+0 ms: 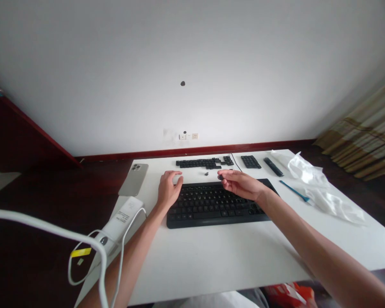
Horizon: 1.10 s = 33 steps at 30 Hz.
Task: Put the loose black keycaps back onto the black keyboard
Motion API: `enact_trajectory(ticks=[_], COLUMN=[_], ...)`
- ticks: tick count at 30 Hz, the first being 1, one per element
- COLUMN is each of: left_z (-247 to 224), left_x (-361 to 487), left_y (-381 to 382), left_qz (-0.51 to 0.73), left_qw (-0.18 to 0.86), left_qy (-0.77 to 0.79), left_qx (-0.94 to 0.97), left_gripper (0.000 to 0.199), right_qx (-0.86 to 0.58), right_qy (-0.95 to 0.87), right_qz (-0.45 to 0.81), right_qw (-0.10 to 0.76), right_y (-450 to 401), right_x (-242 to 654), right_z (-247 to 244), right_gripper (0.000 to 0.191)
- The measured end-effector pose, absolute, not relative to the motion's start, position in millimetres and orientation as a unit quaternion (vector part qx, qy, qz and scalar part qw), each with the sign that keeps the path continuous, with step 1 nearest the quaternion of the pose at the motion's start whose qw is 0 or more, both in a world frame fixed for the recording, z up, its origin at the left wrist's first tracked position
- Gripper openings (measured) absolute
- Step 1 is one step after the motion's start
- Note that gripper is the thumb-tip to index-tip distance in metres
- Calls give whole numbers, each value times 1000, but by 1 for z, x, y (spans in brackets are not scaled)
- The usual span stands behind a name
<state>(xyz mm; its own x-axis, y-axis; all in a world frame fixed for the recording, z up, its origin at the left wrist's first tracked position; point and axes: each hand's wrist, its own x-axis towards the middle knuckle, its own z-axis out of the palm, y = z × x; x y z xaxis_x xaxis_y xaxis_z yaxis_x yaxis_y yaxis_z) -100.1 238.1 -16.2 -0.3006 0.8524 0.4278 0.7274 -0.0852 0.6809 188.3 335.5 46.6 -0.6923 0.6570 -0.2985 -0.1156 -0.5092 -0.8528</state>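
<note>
A black keyboard [208, 205] lies on the white table, its upper rows partly without keycaps. My right hand [239, 183] is over its upper right part, thumb and fingertips pinched on a small dark keycap [220, 177]. By the upper left corner of the keyboard rests my left hand [170, 188], with thumb and fingers apart and nothing visible between them. One small dark piece [206, 173] lies on the table between the hands. Behind it, several loose keycaps [199, 163] stand in rows, and a separate block of keycaps [250, 161] sits farther right.
On the left are a phone [134, 179] and a white power strip [123, 218] with a white cable [51, 224] crossing in front. To the right lie a dark bar-shaped object [273, 167], a blue brush [294, 191] and crumpled white plastic [333, 205]. A wall [131, 85] stands behind.
</note>
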Motion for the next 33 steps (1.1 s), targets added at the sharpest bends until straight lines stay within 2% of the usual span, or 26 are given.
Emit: enact_trajectory(ticks=[5,8,12,18,25,29,33], left_z=[-15,-14,-12,-11,-12,-11,-8], left_x=[-101,-101,-100,-100,-99,-99,-97], left_y=[237,236,236,237,237,237,236], left_qz=[447,449,446,435,435,434,432], left_qw=[66,74,85,91,81,81,75], left_qy=[674,674,675,673,670,672,673], left_qx=[584,582,581,591,595,595,596], left_gripper=[16,18,21,21,20,18,17], right_qx=[-335,-361,-381,-381,-347,-331,-316], right_qy=[-447,-526,-658,-752,-811,-818,-825], right_qz=[791,724,586,498,409,417,430], right_qw=[250,263,280,201,235,218,186], right_y=[336,338,343,344,332,320,310], right_x=[202,205,208,213,207,204,202], right_z=[33,28,28,30,27,37,47], right_gripper=[34,37,31,25,18,24,21])
